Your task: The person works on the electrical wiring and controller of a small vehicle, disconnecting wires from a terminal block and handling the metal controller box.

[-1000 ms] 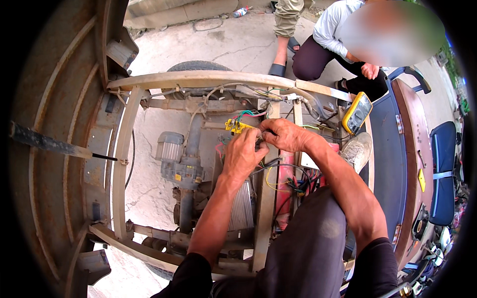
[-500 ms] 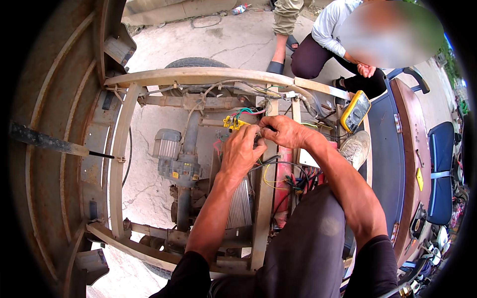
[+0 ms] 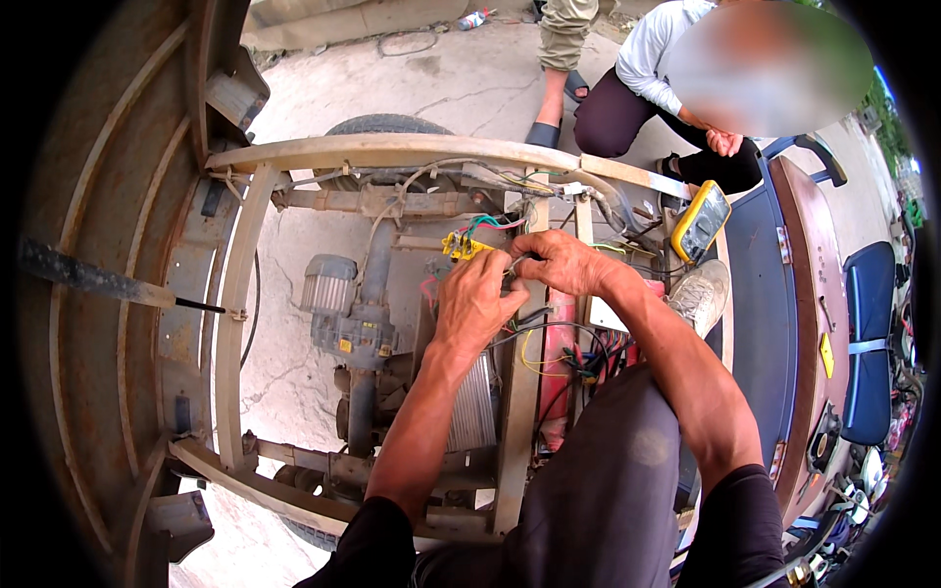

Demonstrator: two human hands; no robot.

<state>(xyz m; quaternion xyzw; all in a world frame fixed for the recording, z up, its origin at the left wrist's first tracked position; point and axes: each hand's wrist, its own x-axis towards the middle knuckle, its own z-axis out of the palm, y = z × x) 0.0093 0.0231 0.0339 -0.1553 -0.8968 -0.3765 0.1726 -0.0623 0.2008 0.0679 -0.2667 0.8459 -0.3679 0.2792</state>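
Note:
Over the vehicle frame my two hands meet, fingertips almost touching. My left hand (image 3: 477, 296) is closed in a pinch, its fingers hiding what is between them. Thumb and forefinger of my right hand (image 3: 562, 263) are pressed together on what looks like a thin dark wire (image 3: 520, 262). Just beyond my left fingers sits a yellow connector block (image 3: 461, 245), with teal and pink wires (image 3: 487, 222) running from it. Below my hands, a black cable (image 3: 549, 321) and a loop of yellow wire (image 3: 529, 355) lie by the frame's crossbar (image 3: 517, 412).
A yellow multimeter (image 3: 702, 223) leans on the frame's right side, near my shoe (image 3: 700, 297). Inside the frame are a grey motor (image 3: 331, 284) and an axle. A raised rusty panel (image 3: 108, 372) stands at left. Another person (image 3: 627, 108) crouches beyond the frame; someone else's legs (image 3: 557, 69) stand beside.
My fingers have shifted slightly, the hands staying together at the same spot. The yellow connector block has moved a little. Nothing else has visibly moved.

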